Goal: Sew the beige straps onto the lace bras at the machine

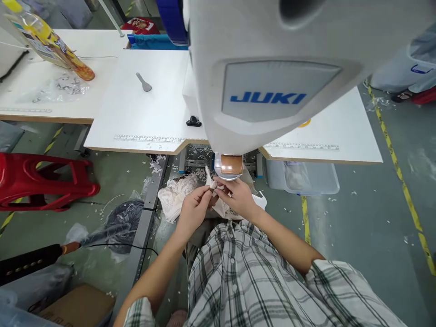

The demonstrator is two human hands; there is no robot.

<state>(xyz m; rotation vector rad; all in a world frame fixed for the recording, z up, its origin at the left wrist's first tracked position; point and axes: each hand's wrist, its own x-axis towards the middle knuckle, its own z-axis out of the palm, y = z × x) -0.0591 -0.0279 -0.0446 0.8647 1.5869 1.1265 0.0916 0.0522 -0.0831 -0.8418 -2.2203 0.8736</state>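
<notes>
Narrow, pale fabric strip [207, 174]: grips of left hand [195, 210] and right hand [240, 198] both pinching it; long axis fore-and-aft, free end pointing forward, slightly left

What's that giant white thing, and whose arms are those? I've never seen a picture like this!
The picture comes from a camera on a person's head, looking forward and down, so the arms belong to whoever wears it. The big thing is a machine marked JUKI, probably for sewing. It looks huge because it's near the camera. The left hand and right hand pinch a small piece of pale cloth together, just below the machine. More lacy cloth lies beside them. On the white table are a small grey scoop-shaped thing and a bottle.
</notes>
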